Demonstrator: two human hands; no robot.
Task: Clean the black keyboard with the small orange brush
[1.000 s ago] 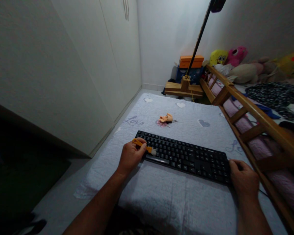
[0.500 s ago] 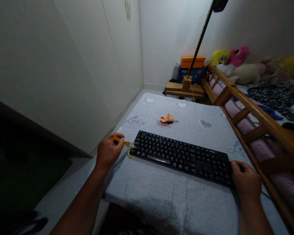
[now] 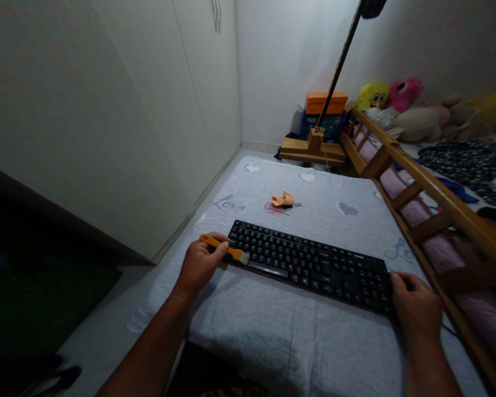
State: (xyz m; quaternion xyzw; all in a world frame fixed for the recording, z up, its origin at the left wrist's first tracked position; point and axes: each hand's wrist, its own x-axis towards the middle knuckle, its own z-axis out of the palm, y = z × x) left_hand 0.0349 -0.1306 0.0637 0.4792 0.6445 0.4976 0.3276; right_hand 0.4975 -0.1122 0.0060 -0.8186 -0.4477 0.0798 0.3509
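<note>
A black keyboard lies on the cloth-covered table, slanting down toward the right. My left hand is closed round the orange handle of a small brush, whose pale bristles rest on the keys at the keyboard's lower left, beside the space bar. At the other end, my right hand grips the keyboard's right edge with fingers bent. Beyond the keyboard lies a peach-coloured cloth with thin metal tools by it.
The table's patterned cloth spreads around the keyboard. A wooden bed rail runs along the right side, a white wardrobe stands at the left. Behind are a wooden stand with a black pole and an orange box.
My left hand has moved right and slightly down with the brush, from the keyboard's left edge onto the lower-left keys. My right hand has stayed in place.
</note>
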